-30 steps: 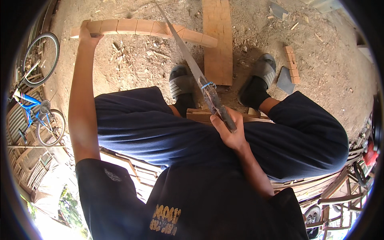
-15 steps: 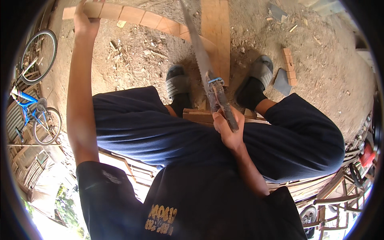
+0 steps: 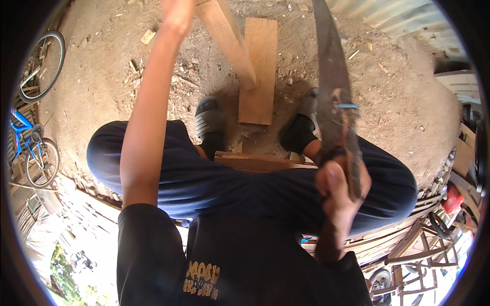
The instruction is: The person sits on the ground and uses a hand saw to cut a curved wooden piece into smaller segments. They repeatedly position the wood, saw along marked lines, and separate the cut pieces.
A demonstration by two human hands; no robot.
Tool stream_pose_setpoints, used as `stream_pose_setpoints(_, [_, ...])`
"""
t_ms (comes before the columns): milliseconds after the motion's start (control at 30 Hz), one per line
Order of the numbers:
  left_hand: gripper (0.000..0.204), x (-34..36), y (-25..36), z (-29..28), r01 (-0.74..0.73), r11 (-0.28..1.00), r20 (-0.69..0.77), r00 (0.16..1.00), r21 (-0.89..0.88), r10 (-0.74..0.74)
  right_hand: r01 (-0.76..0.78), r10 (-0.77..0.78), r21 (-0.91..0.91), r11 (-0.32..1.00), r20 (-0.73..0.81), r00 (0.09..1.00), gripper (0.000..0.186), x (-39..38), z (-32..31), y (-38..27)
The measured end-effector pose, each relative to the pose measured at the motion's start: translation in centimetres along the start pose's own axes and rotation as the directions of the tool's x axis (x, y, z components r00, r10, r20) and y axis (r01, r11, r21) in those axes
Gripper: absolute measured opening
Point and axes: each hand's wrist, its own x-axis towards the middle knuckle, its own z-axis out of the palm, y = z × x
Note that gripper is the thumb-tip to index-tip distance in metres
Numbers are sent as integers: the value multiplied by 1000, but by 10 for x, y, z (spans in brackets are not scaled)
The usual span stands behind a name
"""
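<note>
My right hand is closed round the handle of a handsaw, which has a dark, worn blade and a blue tie near the grip. The saw points up and away, its blade apart from the wood. At the top edge my left hand is at the upper part of a long wooden beam with lines marked across it; its fingers are mostly cut off by the picture's edge. The beam slants down, its lower end resting on a flat wooden board on the ground between my feet.
A low wooden piece lies in front of my lap. Wood chips and scraps litter the dirt floor. At the left stands a blue bicycle; corrugated sheeting is at the far right, and a wooden frame lower right.
The beam has swung from reaching far left to a steeper slant, with my left hand moving right. My right hand has lifted the saw rightward, away from the beam.
</note>
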Motion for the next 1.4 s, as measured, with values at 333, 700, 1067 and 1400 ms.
stream_pose_setpoints(333, [46, -26, -34, -2, 29, 997, -15, 1000, 67, -28, 270, -163, -345, 899, 307, 937, 34, 82, -33, -150])
stream_pose_setpoints(700, [54, -55, 114, 37, -100, 955, 678, 725, 280, -123, 341, -317, -68, 938, 231, 920, 54, 158, 13, -129])
stream_pose_setpoints(1067, [59, -107, 91, 42, -81, 890, 801, 478, 449, -360, -99, 141, -145, 984, 313, 939, 77, 168, -33, -97])
stream_pose_setpoints(1400, [78, -124, 35, 78, -112, 893, 868, 314, 436, -385, 23, 276, -583, 812, 418, 865, 61, 189, -66, -69])
